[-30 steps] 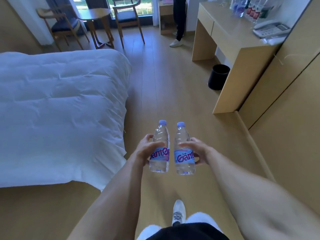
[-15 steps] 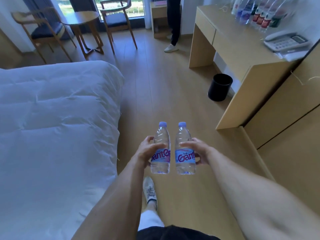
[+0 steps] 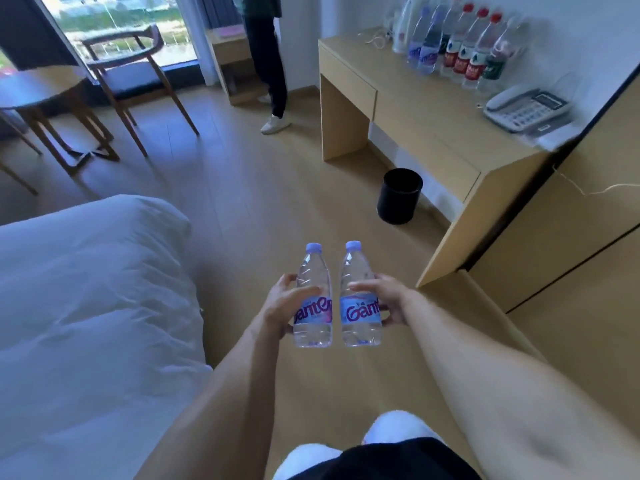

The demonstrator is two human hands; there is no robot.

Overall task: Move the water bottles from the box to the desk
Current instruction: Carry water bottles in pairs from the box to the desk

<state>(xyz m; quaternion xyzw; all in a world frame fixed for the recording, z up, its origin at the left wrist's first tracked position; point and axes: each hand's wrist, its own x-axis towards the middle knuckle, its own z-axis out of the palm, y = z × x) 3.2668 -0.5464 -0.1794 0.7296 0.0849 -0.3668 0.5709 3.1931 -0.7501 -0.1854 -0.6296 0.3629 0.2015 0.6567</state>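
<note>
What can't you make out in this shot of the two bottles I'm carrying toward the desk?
- Box: not in the head view at all.
- Left hand: fingertips hidden behind its bottle.
- Right hand: fingertips hidden behind its bottle.
- Row of bottles on the desk: labels too blurred to read; exact count unclear.
- Standing person: cut off by the top edge.

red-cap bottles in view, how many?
3. All stand on the desk in the row by the wall, right of the purple-label bottles: first, second, third. More may be hidden behind the row.
</note>
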